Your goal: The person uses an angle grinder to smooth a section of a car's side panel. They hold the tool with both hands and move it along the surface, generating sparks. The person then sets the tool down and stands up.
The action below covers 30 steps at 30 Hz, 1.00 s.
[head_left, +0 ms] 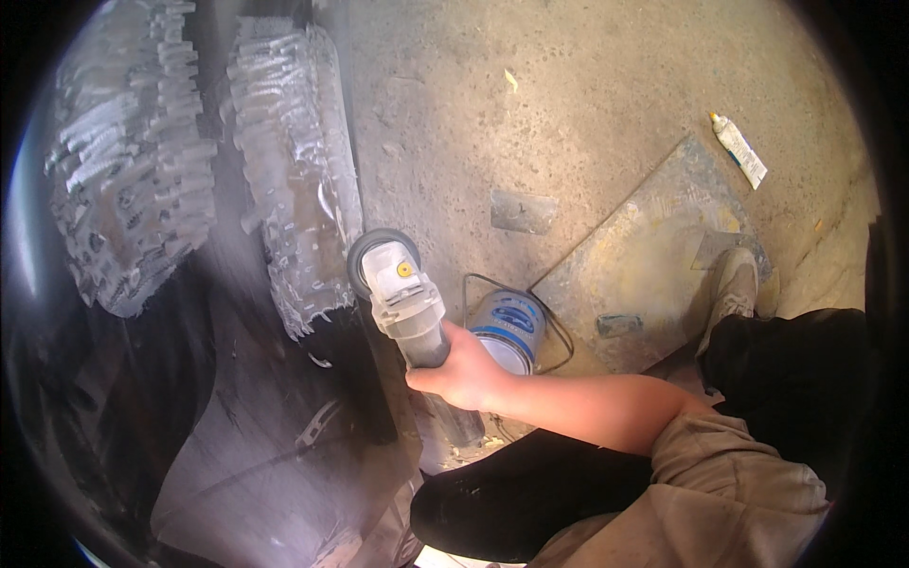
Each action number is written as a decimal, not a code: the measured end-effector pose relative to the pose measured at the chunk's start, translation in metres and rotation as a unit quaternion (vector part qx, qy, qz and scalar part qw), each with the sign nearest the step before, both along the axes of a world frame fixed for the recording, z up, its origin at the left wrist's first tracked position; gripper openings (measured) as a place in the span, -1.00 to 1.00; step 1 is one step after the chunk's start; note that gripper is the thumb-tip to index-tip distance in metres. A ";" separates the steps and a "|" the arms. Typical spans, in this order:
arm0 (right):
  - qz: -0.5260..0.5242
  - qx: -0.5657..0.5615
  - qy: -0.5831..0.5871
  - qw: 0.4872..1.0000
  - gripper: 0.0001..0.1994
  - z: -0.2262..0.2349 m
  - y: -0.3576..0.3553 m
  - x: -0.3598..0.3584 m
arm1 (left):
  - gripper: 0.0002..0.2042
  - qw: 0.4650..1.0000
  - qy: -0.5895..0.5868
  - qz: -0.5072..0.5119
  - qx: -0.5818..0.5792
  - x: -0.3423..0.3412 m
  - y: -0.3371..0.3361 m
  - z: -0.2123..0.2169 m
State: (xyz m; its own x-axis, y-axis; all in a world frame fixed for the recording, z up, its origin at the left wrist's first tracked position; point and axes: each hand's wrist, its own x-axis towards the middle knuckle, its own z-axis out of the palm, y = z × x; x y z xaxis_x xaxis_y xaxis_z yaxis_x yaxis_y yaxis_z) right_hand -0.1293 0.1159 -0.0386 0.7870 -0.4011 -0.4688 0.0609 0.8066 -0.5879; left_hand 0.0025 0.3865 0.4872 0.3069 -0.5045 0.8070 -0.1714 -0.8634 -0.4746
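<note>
A: Where's the angle grinder (413,324)?
B: In your R hand (464,367), fingers wrapped round its body; long axis near-R to far-L, disc (356,266) overlapping R edge of grey patch (289,161), contact unclear. L hand's out of view; can't tell its grip.

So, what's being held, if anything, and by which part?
The right hand grips a grey, disc-headed power tool around its dark cylindrical body, just behind the pale head. The left hand is out of view.
</note>
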 end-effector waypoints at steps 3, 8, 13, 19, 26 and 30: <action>-0.008 0.004 0.011 1.000 -0.29 0.003 -0.001 -0.003 | -0.53 1.000 0.003 0.008 0.000 -0.002 -0.008 -0.002; -0.009 -0.031 0.024 0.999 -0.31 0.000 0.012 -0.005 | -0.51 1.000 -0.002 0.018 0.000 -0.017 -0.027 -0.016; -0.077 -0.017 0.001 0.997 -0.33 0.012 -0.013 -0.006 | -0.49 0.997 -0.045 0.064 0.017 -0.021 -0.038 -0.023; -0.130 0.040 0.039 0.990 -0.45 -0.035 -0.041 0.013 | -0.44 0.988 -0.121 0.093 0.015 -0.020 0.004 -0.008; -0.129 0.038 0.047 0.990 -0.52 -0.061 -0.056 -0.021 | -0.46 0.994 -0.096 0.049 0.028 0.008 -0.002 -0.009; -0.096 -0.022 0.060 0.993 -0.47 -0.064 -0.067 -0.028 | -0.48 0.994 -0.098 0.039 0.036 -0.032 -0.046 -0.037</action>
State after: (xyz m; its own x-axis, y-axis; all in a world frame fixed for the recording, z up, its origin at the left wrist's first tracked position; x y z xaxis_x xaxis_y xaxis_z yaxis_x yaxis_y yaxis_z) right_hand -0.1576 0.0489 -0.1027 0.6329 -0.5609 -0.5337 0.1391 0.7605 -0.6343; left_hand -0.0291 0.3401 0.4503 0.1876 -0.5441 0.8178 -0.0041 -0.8330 -0.5533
